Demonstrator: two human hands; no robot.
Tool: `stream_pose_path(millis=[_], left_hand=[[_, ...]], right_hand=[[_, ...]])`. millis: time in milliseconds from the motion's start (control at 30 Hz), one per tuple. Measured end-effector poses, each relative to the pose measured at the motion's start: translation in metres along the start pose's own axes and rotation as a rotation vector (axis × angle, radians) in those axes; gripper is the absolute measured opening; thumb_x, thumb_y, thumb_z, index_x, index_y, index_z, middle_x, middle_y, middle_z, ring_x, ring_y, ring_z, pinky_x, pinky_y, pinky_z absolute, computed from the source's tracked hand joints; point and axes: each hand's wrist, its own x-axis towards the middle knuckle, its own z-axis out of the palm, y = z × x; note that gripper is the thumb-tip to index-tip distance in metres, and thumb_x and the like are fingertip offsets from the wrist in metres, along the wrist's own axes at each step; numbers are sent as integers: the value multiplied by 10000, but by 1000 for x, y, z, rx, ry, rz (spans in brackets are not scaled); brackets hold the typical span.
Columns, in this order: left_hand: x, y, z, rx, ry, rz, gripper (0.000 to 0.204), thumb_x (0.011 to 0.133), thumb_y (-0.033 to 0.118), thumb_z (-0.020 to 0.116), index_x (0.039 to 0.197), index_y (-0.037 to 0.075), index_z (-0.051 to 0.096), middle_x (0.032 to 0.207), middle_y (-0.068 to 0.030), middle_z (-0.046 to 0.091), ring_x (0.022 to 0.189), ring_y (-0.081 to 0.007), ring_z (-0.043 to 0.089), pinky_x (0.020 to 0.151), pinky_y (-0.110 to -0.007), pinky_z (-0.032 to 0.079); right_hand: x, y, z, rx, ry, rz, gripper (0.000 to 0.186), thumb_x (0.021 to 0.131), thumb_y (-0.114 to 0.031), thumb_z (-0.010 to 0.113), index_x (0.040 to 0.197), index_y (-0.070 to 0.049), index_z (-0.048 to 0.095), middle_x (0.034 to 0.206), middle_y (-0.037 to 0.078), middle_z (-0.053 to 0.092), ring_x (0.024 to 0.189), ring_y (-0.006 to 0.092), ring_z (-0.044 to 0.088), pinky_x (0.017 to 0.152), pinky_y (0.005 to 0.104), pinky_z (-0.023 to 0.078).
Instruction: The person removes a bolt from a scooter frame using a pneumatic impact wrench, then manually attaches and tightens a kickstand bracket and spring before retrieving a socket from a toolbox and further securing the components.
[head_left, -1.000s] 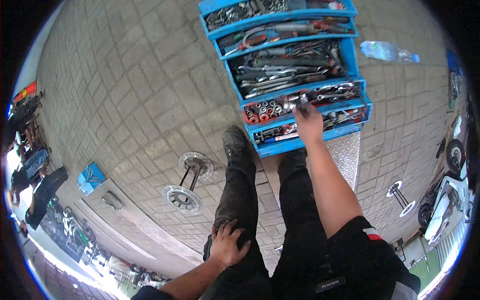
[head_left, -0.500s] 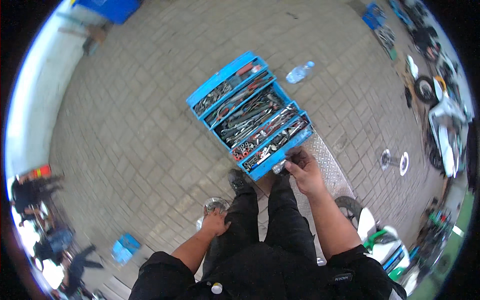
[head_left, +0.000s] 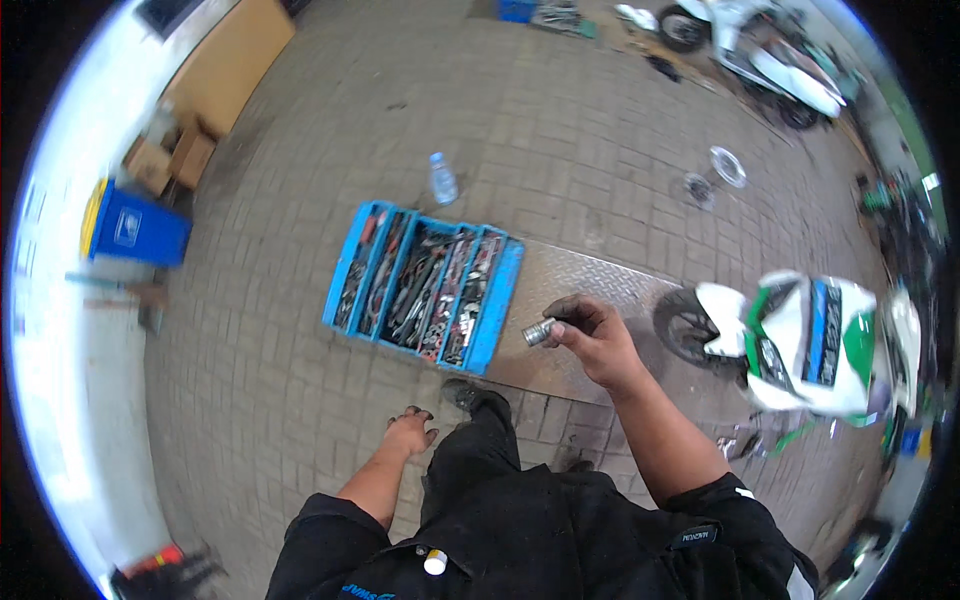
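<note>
Plainly, the right hand pinches a silver metal cylinder near the blue toolbox, the left hand hanging unclenched.

This is a motorcycle repair workshop — a white-and-green motorcycle stands at a textured metal plate, and a white scooter is parked farther off. An opened blue toolbox, its stepped trays crammed with hand tools, sits on the block-paved floor. A round metal part lies loose there too — cardboard boxes and a blue bin line the wall side.
</note>
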Motion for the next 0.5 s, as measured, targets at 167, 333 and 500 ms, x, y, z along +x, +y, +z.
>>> stream_pose_path(millis=[167,333,500], left_hand=[[4,127,-7,260,43,245,568,847,424,560,1327,148,434,1348,-157,430,1215,-324,463,1015,-435,370],[-4,229,46,235,-1,337,627,800,460,629,1288,95,483,1289,-179,511,1177,-330,504,974,-413,414],[-79,384,82,950,-272,928,563,799,436,645,1241,105,535,1177,-172,593,1082,-325,574,920,-402,454]], right_hand=[[-150,-19,-88,291,200,-162,232,874,-86,584,1068,41,567,900,99,642,813,178,630,737,299,505],[-338,-2,-162,198,438,-43,299,902,-141,561,1150,27,548,972,103,637,821,166,614,727,306,511],[-536,59,-226,132,925,109,328,882,-192,594,1134,15,565,885,91,645,711,146,588,647,290,492]])
